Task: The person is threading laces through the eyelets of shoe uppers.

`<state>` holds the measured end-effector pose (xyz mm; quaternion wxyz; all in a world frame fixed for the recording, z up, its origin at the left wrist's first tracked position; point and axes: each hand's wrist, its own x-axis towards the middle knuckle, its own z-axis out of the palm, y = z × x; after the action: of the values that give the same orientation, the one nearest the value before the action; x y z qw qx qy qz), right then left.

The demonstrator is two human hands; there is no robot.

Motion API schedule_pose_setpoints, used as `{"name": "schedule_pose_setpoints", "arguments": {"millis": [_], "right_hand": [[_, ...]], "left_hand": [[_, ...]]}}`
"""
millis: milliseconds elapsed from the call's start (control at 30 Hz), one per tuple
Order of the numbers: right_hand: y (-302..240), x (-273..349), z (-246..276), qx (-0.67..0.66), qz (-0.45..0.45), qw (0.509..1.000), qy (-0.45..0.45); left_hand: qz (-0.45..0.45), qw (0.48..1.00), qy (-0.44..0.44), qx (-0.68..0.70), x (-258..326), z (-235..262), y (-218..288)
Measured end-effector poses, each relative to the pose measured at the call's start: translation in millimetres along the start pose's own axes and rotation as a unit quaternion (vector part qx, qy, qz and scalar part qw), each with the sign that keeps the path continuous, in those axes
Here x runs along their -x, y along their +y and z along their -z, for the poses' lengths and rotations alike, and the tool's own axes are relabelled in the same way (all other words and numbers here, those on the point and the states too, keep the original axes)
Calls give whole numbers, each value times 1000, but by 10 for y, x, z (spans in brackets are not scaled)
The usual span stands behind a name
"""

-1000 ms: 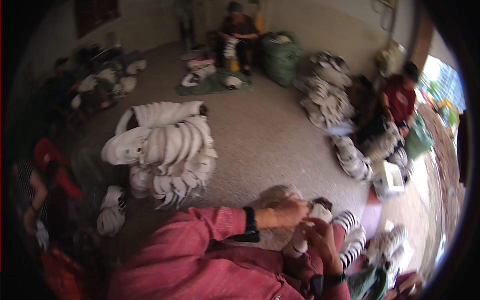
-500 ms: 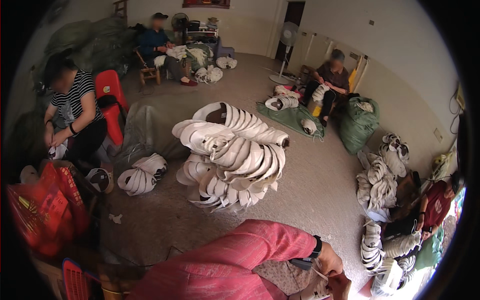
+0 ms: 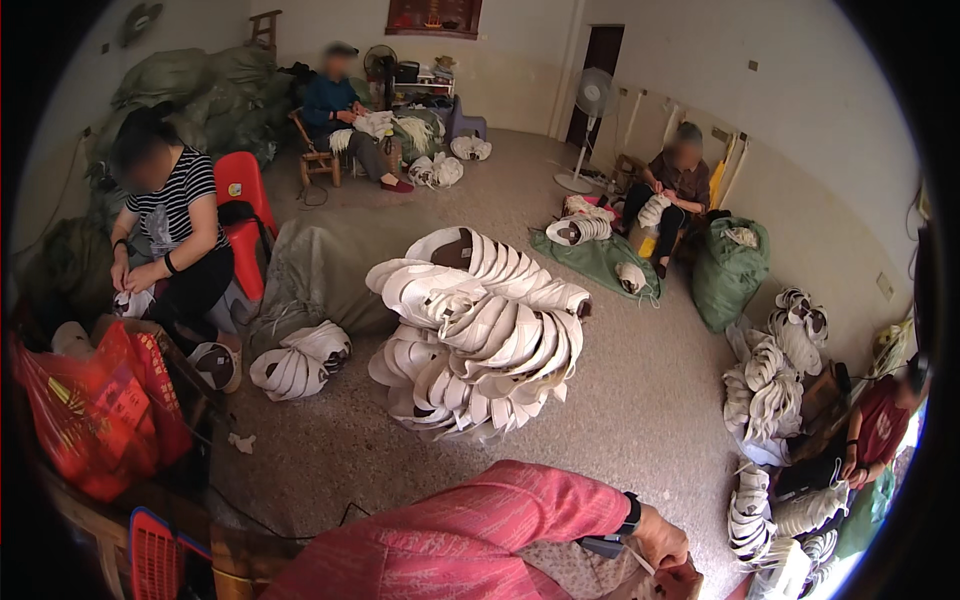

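Note:
My left arm in a pink sleeve crosses the bottom of the view, a black watch (image 3: 628,514) on its wrist. My left hand (image 3: 660,540) sits at the lower edge with its fingers curled down. A thin white strip (image 3: 640,562) runs just under it; what it grips is hidden. Only a sliver of my right hand (image 3: 688,582) shows at the frame's bottom rim, pressed close to the left hand. A big heap of bundled white shoe pieces (image 3: 480,340) lies on the floor ahead of me.
A smaller white bundle (image 3: 300,360) lies left of the heap. A person in a striped shirt (image 3: 165,230) sits by a red chair (image 3: 240,190), with a red bag (image 3: 100,420) nearby. More seated people, green sacks (image 3: 730,270), a standing fan (image 3: 590,110) and white stacks (image 3: 780,380) line the walls.
The view has swung left and upward across the room. My hands, which were working a white striped piece low in the centre, now sit at the bottom right rim, mostly out of sight.

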<state>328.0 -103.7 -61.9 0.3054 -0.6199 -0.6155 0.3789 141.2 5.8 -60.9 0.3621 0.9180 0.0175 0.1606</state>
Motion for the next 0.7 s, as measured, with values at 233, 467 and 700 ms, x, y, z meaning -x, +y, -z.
{"name": "schedule_pose_setpoints", "arguments": {"millis": [233,467,700], "right_hand": [[58,51,309,-204,-25,976,75],[124,64,192,-415,-79,907,9],[471,-38,466,-544,-44,837,32]], "left_hand": [[92,994,16,49,-37,-80,233],[129,987,38,-90,-210,-330,260],[241,951,-146,128,-122,33,280]]}}
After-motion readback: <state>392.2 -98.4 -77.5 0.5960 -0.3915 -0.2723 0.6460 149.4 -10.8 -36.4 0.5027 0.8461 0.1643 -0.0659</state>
